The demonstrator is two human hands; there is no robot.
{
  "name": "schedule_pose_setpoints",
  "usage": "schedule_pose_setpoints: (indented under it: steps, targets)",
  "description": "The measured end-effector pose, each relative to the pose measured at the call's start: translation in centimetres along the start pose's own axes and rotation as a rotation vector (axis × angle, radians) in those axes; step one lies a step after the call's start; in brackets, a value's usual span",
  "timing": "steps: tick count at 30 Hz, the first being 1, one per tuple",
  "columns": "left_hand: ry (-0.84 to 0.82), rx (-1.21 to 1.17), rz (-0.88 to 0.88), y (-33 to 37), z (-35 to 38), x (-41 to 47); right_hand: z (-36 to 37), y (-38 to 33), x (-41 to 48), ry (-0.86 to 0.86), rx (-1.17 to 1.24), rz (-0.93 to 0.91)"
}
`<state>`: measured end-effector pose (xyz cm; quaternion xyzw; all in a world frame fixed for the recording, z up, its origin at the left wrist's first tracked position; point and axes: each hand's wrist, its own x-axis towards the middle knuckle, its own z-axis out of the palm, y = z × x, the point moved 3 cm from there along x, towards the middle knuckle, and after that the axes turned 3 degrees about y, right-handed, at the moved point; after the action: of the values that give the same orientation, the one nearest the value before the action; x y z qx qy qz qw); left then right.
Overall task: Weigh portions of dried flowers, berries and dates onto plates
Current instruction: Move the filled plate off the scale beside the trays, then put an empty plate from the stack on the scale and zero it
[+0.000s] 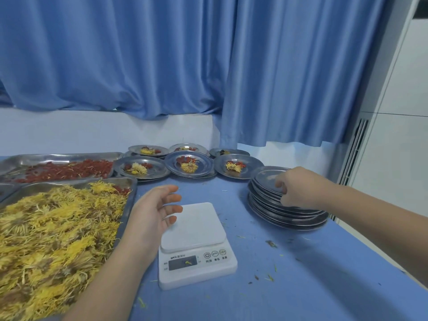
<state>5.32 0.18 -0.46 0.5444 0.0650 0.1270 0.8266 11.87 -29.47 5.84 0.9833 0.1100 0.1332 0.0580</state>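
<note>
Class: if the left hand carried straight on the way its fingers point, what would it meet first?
Probably the stack of empty round steel plates, where the right hand pinches the top plate. The left hand points rightwards above the white digital kitchen scale's far corner; its height is unclear.

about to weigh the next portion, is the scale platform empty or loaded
Empty: the white scale platform is bare, with nothing resting on it.

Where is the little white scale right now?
Head view, lower centre: the scale sits between the yellow flower tray, left, and the plate stack, right.
</note>
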Motion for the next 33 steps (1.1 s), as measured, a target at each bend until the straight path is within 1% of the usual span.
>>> schedule_pose_setpoints:
  steps: [6, 8, 11, 13, 15, 17, 22, 25, 29, 33]
  targets:
    - [0.012, -0.011, -0.007, 0.0, -0.2, 0.1, -0.7, 0.5, -0.3, 0.071, 0.127, 0.06]
    - [0.016, -0.011, -0.007, 0.0, -0.2, 0.1, -1.3, 0.4, -0.6, 0.133, 0.057, 0.023]
    - [0.039, -0.02, 0.002, 0.1, -0.2, 0.2, -2.4, -0.5, -1.4, 0.32, -0.175, -0.051]
    - [0.064, -0.036, 0.009, 0.3, -0.4, 0.3, -3.4, -1.9, -2.3, 0.487, -0.232, -0.131]
    - [0.094, -0.066, 0.027, 0.6, -0.7, 0.4, -4.0, -3.7, -3.4, 0.642, -0.148, -0.208]
    - [0.128, -0.09, 0.056, 1.0, -1.2, 0.5, -4.2, -5.7, -4.3, 0.737, -0.056, -0.275]
    - [0.279, -0.106, 0.159, 1.9, -2.8, 1.1, -2.6, -10.8, -5.3, 0.798, 0.039, -0.501]
    - [0.351, -0.078, 0.22, 2.5, -3.8, 1.4, -0.9, -13.2, -5.5, 0.78, 0.074, -0.605]
    - [0.376, -0.084, 0.233, 2.7, -4.5, 1.6, 0.9, -15.2, -5.4, 0.754, 0.087, -0.651]
    - [0.368, -0.06, 0.224, 2.4, -4.6, 1.7, 2.0, -16.0, -5.3, 0.707, 0.07, -0.646]
